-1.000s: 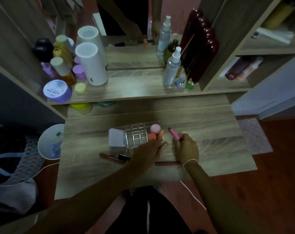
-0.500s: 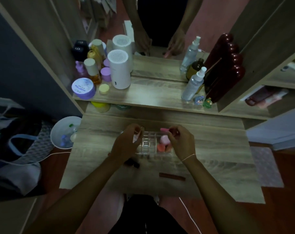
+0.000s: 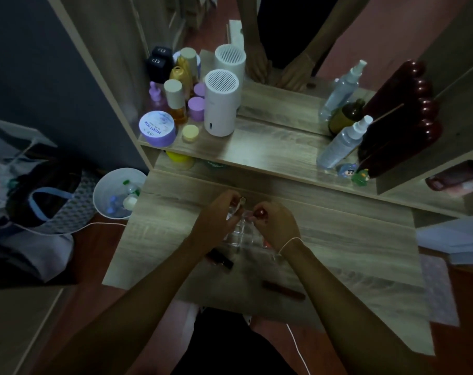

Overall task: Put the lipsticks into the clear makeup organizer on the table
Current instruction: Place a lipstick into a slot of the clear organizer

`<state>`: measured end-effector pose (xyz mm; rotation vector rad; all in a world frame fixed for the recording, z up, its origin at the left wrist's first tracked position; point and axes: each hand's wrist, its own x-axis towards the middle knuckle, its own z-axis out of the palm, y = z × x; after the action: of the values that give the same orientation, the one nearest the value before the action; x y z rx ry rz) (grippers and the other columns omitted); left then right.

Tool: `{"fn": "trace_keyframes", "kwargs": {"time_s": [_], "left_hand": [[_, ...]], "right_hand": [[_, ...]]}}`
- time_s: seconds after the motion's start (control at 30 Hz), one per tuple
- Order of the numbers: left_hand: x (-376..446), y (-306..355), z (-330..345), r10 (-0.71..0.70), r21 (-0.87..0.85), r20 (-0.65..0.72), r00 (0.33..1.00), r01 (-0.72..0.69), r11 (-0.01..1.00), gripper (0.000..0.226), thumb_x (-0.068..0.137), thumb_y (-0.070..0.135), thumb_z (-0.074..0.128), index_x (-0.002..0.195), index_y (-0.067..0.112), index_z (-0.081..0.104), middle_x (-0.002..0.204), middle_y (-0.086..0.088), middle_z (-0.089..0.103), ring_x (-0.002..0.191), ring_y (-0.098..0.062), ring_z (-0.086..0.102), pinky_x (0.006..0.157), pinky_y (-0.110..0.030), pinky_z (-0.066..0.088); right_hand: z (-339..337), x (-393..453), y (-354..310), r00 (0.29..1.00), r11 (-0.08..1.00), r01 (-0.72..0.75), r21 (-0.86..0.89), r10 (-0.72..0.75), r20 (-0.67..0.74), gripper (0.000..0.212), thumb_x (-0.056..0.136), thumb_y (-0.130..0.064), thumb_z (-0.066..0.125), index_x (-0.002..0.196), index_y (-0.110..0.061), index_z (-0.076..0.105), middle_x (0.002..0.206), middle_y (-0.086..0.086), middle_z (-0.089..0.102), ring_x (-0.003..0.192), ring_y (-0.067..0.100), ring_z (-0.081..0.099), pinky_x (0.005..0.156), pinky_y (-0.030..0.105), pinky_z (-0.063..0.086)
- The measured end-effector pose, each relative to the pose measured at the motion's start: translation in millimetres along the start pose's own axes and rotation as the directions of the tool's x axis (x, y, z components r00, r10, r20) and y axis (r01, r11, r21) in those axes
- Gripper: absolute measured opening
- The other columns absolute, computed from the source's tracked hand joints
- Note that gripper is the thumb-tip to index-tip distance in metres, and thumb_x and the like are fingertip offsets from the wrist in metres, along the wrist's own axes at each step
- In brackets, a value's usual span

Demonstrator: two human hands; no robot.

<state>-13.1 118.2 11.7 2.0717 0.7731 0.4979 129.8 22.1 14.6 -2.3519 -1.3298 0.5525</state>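
Observation:
The clear makeup organizer stands in the middle of the wooden table, mostly hidden under both hands. My left hand pinches a pale slim lipstick over the organizer's far left side. My right hand grips a dark red lipstick above the organizer's far edge. A dark lipstick lies on the table beside my left wrist. A long brown-red lipstick lies nearer the front edge, to the right of my right forearm.
A raised shelf behind the table carries a white cylinder device, a purple jar, several bottles and a spray bottle. A mirror stands behind it. A white bin sits on the floor at the left.
The view has moved closer over the table. My right hand has shifted left over the organizer and hides the pink and orange sponges. My left hand stays at the organizer's left side.

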Motion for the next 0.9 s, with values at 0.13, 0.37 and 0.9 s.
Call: {"fn": "trace_keyframes", "kwargs": {"time_s": [0.13,0.37,0.9], "left_hand": [[0,-1,1,-0.008,-0.009,-0.002,1.0,0.008,1.0,0.023,0.091,0.025,0.063,0.11,0.013,0.057,0.102,-0.005,0.066,0.089,-0.013,0.061,0.079,-0.023,0.048],[2,-4,5,0.017,0.016,0.006,1.0,-0.017,1.0,0.025,0.088,0.025,0.064,0.11,0.015,0.056,0.102,-0.004,0.066,0.087,-0.013,0.061,0.078,-0.024,0.049],[-2,-15,8,-0.047,0.083,0.044,0.998,0.043,0.996,0.028,0.09,0.023,0.061,0.115,0.012,0.055,0.1,-0.007,0.068,0.081,-0.013,0.06,0.075,-0.031,0.053]], "right_hand": [[6,7,-4,0.999,0.997,0.01,-0.081,-0.007,0.044,0.013,0.078,-0.029,0.069,0.089,-0.022,0.064,0.089,0.002,0.065,0.086,0.021,0.058,0.077,0.038,0.051],[11,12,-4,0.998,0.988,0.025,-0.152,-0.016,0.062,0.009,0.078,-0.025,0.066,0.084,-0.02,0.063,0.084,0.004,0.066,0.082,0.026,0.06,0.076,0.038,0.048],[11,11,-1,0.997,0.982,0.007,-0.19,0.008,0.073,0.012,0.077,-0.026,0.064,0.087,-0.021,0.061,0.089,0.004,0.067,0.093,0.029,0.058,0.08,0.038,0.04]]}}
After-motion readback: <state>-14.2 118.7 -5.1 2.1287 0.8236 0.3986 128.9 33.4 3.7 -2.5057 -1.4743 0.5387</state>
